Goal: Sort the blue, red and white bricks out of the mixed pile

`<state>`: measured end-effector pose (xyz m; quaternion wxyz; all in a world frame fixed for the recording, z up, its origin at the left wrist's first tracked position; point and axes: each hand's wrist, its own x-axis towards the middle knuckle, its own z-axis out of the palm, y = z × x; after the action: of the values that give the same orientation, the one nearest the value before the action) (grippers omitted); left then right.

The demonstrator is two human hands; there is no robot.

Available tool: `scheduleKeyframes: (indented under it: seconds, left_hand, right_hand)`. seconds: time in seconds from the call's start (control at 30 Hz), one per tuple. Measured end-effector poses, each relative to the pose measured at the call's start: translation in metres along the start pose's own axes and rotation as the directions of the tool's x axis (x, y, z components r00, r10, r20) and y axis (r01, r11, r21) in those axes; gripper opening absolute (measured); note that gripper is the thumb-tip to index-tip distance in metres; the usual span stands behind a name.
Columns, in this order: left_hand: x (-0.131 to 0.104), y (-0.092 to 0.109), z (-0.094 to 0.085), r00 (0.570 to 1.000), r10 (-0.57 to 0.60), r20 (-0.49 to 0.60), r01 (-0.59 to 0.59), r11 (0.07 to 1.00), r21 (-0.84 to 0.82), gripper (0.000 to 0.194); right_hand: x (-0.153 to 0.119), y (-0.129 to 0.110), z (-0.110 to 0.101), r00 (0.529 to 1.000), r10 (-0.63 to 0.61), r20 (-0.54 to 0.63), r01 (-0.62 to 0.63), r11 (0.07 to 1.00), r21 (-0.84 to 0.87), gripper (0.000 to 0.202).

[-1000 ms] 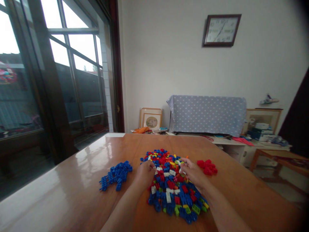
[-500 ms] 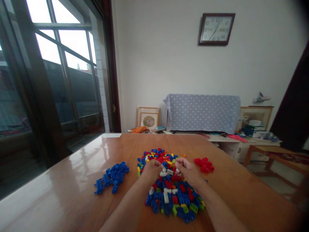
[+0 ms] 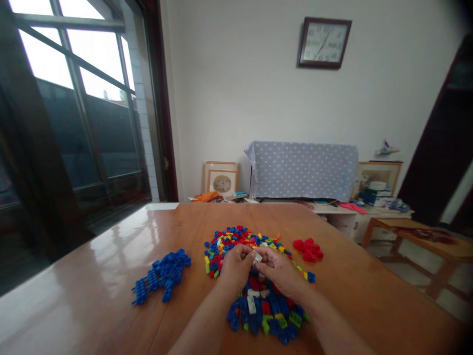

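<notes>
Pinching a small white block (image 3: pixel 257 256) between left hand (image 3: pixel 235 264) and right hand (image 3: pixel 278 266), above the colored block pile (image 3: pixel 266 315) on the desk (image 3: pixel 103 276).
Both hands grip it with the fingertips, nearly touching; whether it is one piece or two joined, I cannot tell. It is probably light, stiff plastic, hardly fragile but smooth enough to slip, so opposite flat sides should offer the surest hold.

White piece (image 3: pixel 257 257) between both hands (image 3: pixel 235 266) (image 3: pixel 278 270) (brick pile (image 3: pixel 252 304) below)
</notes>
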<state>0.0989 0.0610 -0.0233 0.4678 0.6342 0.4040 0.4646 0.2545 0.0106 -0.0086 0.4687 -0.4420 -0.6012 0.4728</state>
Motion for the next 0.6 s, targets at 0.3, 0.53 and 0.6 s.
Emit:
scheduleKeyframes:
  seconds: [0.3, 0.53, 0.6]
  left_hand:
    - [-0.017, 0.015, 0.001, 0.998, 0.055, 0.009, -0.056, 0.997, 0.049, 0.009]
    - [-0.02, 0.02, -0.01, 0.982, 0.183, 0.042, -0.187, 0.929, 0.32, 0.019]
    - [-0.02, 0.021, -0.015, 0.973, 0.229, 0.032, -0.219, 0.869, 0.444, 0.019]
  right_hand:
    - [-0.001, 0.001, 0.002, 0.995, 0.019, -0.101, -0.025, 0.998, -0.062, 0.033]
    - [0.007, 0.004, -0.007, 0.978, 0.001, -0.207, -0.015, 0.998, -0.063, 0.034]
    - [0.01, -0.001, -0.013, 0.957, 0.004, -0.289, -0.023, 0.998, -0.063, 0.037]
